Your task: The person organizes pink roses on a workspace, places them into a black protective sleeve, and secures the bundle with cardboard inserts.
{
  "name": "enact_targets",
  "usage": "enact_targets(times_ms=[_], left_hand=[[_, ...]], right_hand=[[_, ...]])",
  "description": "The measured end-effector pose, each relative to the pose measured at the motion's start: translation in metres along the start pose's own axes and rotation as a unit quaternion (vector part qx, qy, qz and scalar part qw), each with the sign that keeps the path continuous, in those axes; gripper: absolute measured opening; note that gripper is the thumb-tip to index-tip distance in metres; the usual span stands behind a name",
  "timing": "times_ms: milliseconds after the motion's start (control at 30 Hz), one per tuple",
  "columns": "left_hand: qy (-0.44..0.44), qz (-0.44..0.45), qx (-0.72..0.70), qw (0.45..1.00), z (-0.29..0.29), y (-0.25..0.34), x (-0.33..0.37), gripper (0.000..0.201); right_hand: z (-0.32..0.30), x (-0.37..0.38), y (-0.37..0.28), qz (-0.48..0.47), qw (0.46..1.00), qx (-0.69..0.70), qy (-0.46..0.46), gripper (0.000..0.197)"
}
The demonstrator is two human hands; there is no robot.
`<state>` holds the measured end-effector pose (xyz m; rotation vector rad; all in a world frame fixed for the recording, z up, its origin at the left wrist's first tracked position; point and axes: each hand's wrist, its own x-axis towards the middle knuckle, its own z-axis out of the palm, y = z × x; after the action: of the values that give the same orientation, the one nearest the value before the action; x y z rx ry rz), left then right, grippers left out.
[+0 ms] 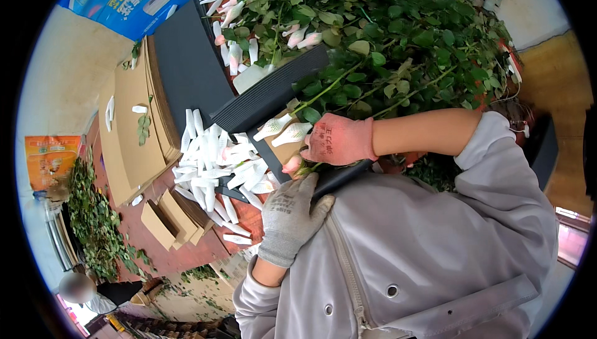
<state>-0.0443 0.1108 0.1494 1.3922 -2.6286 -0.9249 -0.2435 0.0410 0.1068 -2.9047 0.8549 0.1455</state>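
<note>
My right hand [339, 141], in a pink glove, is closed around a rose just behind its pink bud [291, 165]. My left hand [291, 215], in a grey glove, comes up from below. Its fingertips curl on the same rose's stem right under the bud. Two buds in white net sleeves [283, 131] lie just left of my right hand on a small brown card. A big heap of roses with green leaves [398, 41] fills the top. My grey jacket hides whatever lies below the hands.
A pile of loose white net sleeves [211, 165] lies left of the hands on a red-brown surface. Dark grey boards [186, 65] and stacked cardboard sheets [130, 128] lie further left. Cut leaves [93, 221] cover the floor, where another person [81, 289] stands.
</note>
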Motion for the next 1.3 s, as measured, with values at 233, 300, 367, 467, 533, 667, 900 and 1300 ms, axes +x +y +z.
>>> enact_targets(times_ms=[233,300,367,467,533,667,900,1300], left_hand=[[0.119,0.037,0.078,0.989,0.003,-0.008,0.006,0.060],[0.056,0.020,0.068,0.996,0.007,-0.012,0.006,0.061],[0.064,0.009,0.049,0.997,0.010,-0.015,0.005,0.062],[0.074,0.018,0.031,0.997,0.011,-0.014,0.006,0.060],[0.075,0.018,0.034,0.996,0.011,-0.015,0.003,0.059],[0.067,0.020,0.050,0.996,0.008,-0.014,0.002,0.057],[0.041,0.013,0.049,0.998,0.006,-0.013,0.003,0.056],[0.206,0.016,-0.053,0.977,0.005,-0.083,0.030,0.019]], right_hand=[[0.011,-0.001,0.001,-0.006,1.000,-0.010,-0.023,0.019],[0.003,-0.010,0.001,0.046,0.996,0.042,0.068,0.027],[-0.024,-0.013,-0.003,0.120,0.991,0.011,0.058,0.043],[0.012,-0.016,0.014,0.090,0.978,-0.053,0.180,0.044],[-0.010,-0.006,0.009,0.099,0.994,-0.023,0.050,0.038],[-0.013,0.004,0.008,0.075,0.997,-0.014,0.028,0.032],[0.000,0.014,0.000,0.054,0.998,-0.010,0.042,0.041],[0.012,0.006,0.002,0.049,0.998,-0.043,-0.007,0.042]])
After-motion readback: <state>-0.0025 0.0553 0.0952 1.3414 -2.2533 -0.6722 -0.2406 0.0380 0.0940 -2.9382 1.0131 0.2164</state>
